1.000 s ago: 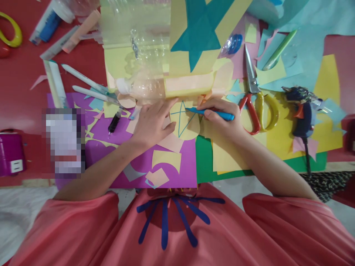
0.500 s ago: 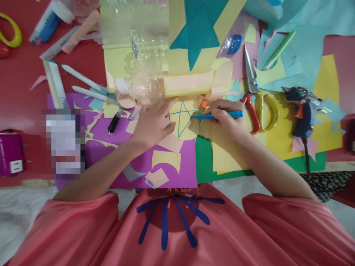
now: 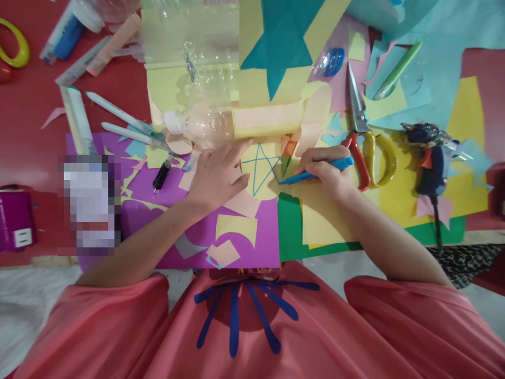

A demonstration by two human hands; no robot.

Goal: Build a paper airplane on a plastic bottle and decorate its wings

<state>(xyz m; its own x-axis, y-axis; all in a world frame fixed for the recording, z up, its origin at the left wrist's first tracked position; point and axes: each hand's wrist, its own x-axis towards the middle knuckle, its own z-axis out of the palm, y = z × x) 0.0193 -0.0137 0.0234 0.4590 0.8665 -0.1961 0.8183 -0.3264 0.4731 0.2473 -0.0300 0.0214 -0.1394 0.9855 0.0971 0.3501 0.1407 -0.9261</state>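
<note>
A round yellow paper piece [image 3: 265, 185] lies in front of me with a star drawn on it in blue lines. My left hand [image 3: 219, 171] rests on its left side, fingers spread flat. Between the fingers of my right hand [image 3: 325, 171] is a blue marker [image 3: 302, 175], its tip at the paper's right edge by the star's lower right point. Just beyond the paper, a clear plastic bottle [image 3: 207, 123] wrapped in yellow and pale pink paper lies on its side. A large teal star [image 3: 278, 47] on a yellow sheet is farther back.
Right of my hand lie scissors [image 3: 358, 113] with red and yellow handles and a hot glue gun [image 3: 431, 163]. Several white pens [image 3: 120, 113], a black pen-like item [image 3: 161, 175] and a blurred-out phone [image 3: 90, 202] are at left. Paper scraps [image 3: 236, 227] cover the purple sheet [image 3: 260, 252].
The marker tip has moved down and slightly right, and a line now runs to the star's lower right point. My right hand has shifted slightly right; my left hand has stayed still.
</note>
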